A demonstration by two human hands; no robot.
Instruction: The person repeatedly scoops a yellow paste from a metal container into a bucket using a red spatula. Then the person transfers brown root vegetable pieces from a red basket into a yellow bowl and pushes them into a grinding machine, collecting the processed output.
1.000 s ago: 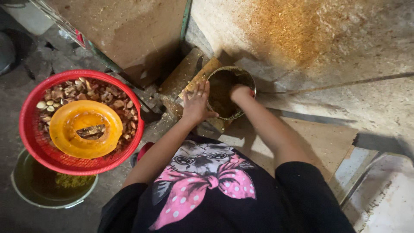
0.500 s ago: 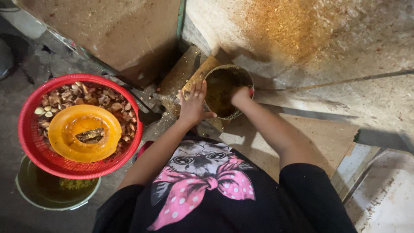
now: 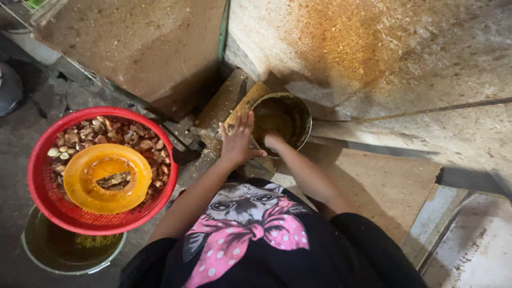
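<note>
A round, dirty metal pot (image 3: 302, 108) with brown residue inside stands tilted against a stained wall. My left hand (image 3: 238, 140) lies flat against the pot's left rim, fingers spread. My right hand (image 3: 273, 142) reaches down inside the pot, and its fingers are hidden in the brown contents. My black shirt with a pink bow print fills the bottom of the view.
A red plastic basket (image 3: 41, 152) of brown shells and pale kernels sits at the left, with an orange bowl (image 3: 106, 178) lying in it. Below it stands a pale bucket (image 3: 33, 249) of murky liquid. Wooden boards (image 3: 392, 178) lie to the right.
My right hand has moved from the pot's right rim down into the pot. My left hand stays on the left rim.
</note>
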